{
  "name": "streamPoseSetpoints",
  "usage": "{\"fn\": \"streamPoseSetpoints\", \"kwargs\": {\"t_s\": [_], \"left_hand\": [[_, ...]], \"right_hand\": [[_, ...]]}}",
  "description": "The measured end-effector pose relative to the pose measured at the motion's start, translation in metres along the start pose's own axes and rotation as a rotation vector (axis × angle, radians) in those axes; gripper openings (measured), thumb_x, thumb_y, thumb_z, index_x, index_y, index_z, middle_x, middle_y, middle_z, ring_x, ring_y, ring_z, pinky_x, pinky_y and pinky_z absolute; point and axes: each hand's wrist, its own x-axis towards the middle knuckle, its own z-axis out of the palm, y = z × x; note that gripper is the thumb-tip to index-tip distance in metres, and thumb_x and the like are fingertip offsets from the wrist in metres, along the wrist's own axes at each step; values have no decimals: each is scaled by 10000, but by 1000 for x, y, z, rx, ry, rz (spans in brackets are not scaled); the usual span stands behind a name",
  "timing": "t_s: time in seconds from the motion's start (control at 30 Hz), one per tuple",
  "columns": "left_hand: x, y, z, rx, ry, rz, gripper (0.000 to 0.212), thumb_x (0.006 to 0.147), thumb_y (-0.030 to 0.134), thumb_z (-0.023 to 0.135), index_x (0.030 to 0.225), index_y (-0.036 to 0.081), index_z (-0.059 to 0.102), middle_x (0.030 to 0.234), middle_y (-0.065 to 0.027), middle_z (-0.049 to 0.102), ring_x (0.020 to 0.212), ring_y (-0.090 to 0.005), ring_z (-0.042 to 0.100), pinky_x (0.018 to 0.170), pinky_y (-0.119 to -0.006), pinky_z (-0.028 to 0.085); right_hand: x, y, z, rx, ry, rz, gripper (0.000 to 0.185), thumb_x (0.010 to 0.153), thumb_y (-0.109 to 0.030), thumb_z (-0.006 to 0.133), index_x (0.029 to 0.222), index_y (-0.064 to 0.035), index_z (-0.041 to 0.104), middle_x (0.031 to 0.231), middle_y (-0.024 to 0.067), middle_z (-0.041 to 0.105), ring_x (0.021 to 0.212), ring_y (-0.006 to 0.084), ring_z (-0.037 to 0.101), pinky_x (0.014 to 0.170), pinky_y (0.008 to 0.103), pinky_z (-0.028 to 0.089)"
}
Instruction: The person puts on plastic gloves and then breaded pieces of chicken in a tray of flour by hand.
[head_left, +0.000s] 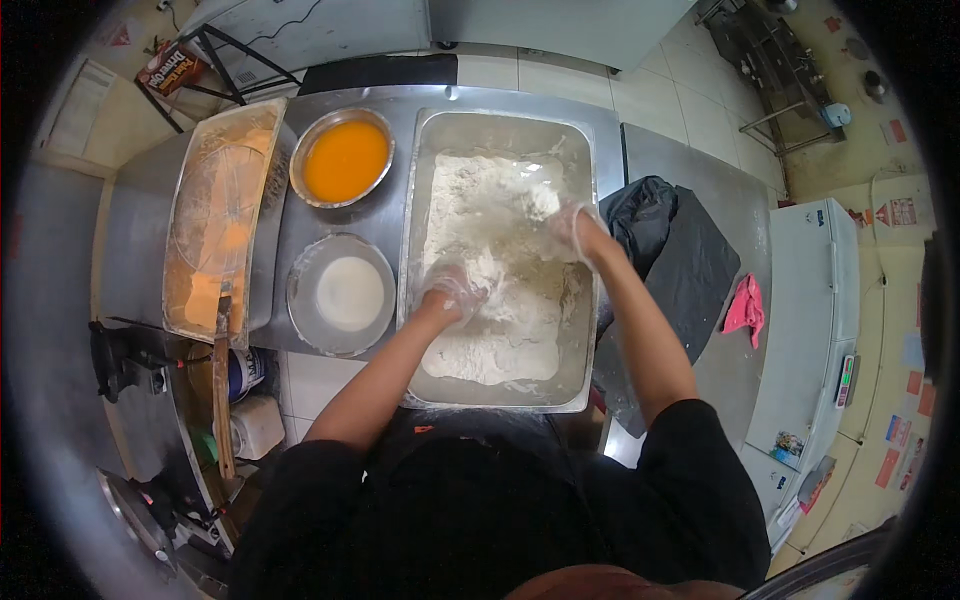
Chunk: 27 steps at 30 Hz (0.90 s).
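Observation:
A large rectangular metal tray (412, 300) stands before me, with white flour-like powder (487, 356) spread over its bottom. My left hand (454, 289), in a clear plastic glove, is down in the powder near the tray's left side. Over the right side is my right hand (574, 229), gloved alike, with loose powder by its fingers. Both hands are blurred, and whether they grip powder cannot be told. Left of the tray are a metal bowl of orange liquid (346, 161) and a bowl of white liquid or powder (350, 292).
At the far left a deep rectangular container (176, 225) holds orange-tinted material, a wire strainer (217, 210) and a long wooden handle (222, 397). Black plastic sheeting (682, 262) lies right of the tray, with a pink cloth (744, 310) beyond. A white fridge (799, 285) stands further right.

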Motion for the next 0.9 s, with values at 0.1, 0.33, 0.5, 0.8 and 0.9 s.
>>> {"fn": "streamPoseSetpoints", "kwargs": {"t_s": [0.1, 0.33, 0.5, 0.8, 0.9], "left_hand": [[-1, 42, -51, 162, -341, 43, 409, 762, 327, 607, 916, -51, 640, 964, -257, 622, 922, -350, 608, 840, -401, 476], [69, -39, -10, -468, -420, 157, 367, 705, 289, 725, 983, 60, 655, 988, -186, 641, 867, -305, 598, 807, -394, 488], [164, 22, -30, 468, -176, 89, 798, 694, 157, 700, 1408, 110, 346, 1405, -175, 413, 1287, -305, 409, 1066, -380, 339], [69, 46, -51, 22, -345, -58, 636, 693, 170, 663, 1297, 40, 508, 1247, -256, 536, 1181, -316, 524, 1006, -357, 403], [49, 18, -48, 24, -246, -123, 482, 715, 285, 650, 1105, 3, 630, 1072, -234, 630, 1017, -322, 610, 937, -387, 446]], "right_hand": [[-12, -22, -35, 86, -15, -54, 171, 826, -183, 607, 770, -22, 593, 785, 119, 570, 699, 260, 524, 672, 365, 442], [43, -1, -53, -80, -135, -58, 191, 831, -182, 592, 827, 9, 588, 826, 151, 576, 767, 278, 549, 733, 393, 450], [56, 66, 45, -588, 4, 89, 420, 851, -296, 532, 1106, 36, 512, 1098, 225, 532, 1025, 312, 527, 895, 386, 431], [-27, -30, 59, 96, -173, 375, 737, 780, -379, 694, 1331, 30, 423, 1236, 253, 541, 1104, 318, 568, 939, 327, 448], [-38, -100, -6, 9, -336, 622, 568, 813, -315, 683, 1229, 39, 526, 1167, 218, 593, 1016, 284, 605, 887, 320, 471]]}}
